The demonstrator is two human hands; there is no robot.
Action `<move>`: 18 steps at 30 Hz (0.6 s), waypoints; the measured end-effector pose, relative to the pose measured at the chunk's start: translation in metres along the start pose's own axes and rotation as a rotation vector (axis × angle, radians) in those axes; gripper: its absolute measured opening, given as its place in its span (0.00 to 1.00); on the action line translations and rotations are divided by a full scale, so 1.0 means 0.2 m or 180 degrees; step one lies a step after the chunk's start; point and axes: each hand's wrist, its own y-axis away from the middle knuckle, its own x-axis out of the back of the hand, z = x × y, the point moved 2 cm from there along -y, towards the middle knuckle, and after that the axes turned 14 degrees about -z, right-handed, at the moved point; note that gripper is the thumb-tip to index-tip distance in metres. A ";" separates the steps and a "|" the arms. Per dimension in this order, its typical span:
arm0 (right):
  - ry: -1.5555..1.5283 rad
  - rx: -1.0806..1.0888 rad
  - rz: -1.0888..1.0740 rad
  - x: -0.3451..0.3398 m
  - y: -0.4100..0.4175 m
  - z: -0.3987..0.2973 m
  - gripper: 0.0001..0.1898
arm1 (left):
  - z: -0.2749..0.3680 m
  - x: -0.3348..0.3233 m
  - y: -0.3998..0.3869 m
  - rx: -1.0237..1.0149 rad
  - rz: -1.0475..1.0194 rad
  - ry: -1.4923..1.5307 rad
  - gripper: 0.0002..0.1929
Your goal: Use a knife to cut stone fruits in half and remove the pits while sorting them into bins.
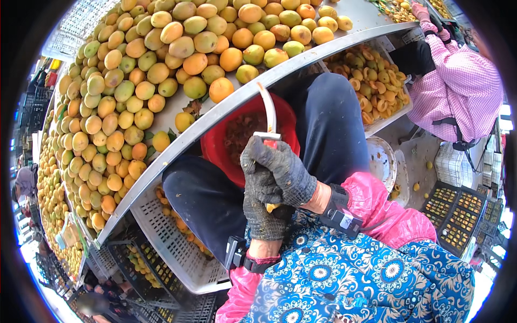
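My right hand [286,169], in a dark knit glove, is closed around the handle of a curved metal blade tool [268,109] that points up over the bucket. Against it from below presses my left hand [264,202], also gloved, with its fingers curled. A bit of orange fruit [272,207] shows beneath the joined hands; most of it is hidden. Between the knees stands a red plastic bucket [214,145] with pits and scraps inside. Whole apricots [194,62] in green and orange are heaped on the metal-edged table ahead.
The table's metal rim [177,145] curves above my knees. Halved apricots fill a white crate [371,80] on the right; another white crate [173,238] is at the left. A co-worker in a pink checked top [460,84] sits at the upper right. Black trays [456,214] hold fruit.
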 end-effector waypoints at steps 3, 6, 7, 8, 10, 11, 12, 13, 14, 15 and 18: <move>-0.0313 -0.0004 -0.0191 -0.05 0.03 -0.19 0.16 | 0.14 -0.03 -0.06 0.0438 -0.0705 0.2951 0.19; 0.0013 -0.0044 -0.0261 -0.02 0.01 -0.30 0.15 | 0.41 0.10 -0.01 0.0211 -0.0128 0.1288 0.24; 0.0447 -0.0117 -0.0118 -0.03 -0.01 -0.35 0.15 | 0.52 0.09 0.02 -0.0292 0.0590 0.0815 0.23; 0.0531 -0.0251 -0.0098 -0.01 -0.02 -0.38 0.13 | 0.58 0.18 0.07 -0.0622 0.0877 0.0458 0.19; 0.0781 -0.0276 -0.0182 0.01 -0.03 -0.44 0.12 | 0.73 0.36 0.16 -0.0966 0.1267 -0.0499 0.16; 0.0920 -0.0184 -0.0268 0.01 -0.03 -0.44 0.12 | 0.79 0.47 0.21 -0.1023 0.1445 -0.1213 0.14; 0.1155 -0.0208 -0.0203 0.01 -0.04 -0.43 0.13 | 0.83 0.57 0.27 -0.1096 0.1497 -0.1273 0.14; 0.1459 -0.0282 -0.0152 -0.03 -0.03 -0.44 0.13 | 0.84 0.68 0.31 -0.0487 0.1612 -0.2184 0.12; 0.1617 -0.0242 -0.0336 -0.02 -0.03 -0.41 0.14 | 0.85 0.76 0.34 0.0168 0.1719 -0.3065 0.09; 0.1770 -0.0209 -0.0529 0.00 -0.04 -0.38 0.14 | 0.87 0.83 0.36 0.0124 0.1802 -0.3104 0.09; 0.2318 -0.0400 -0.0705 0.03 -0.05 -0.33 0.16 | 0.98 0.86 0.29 -0.0417 0.1862 -0.3648 0.11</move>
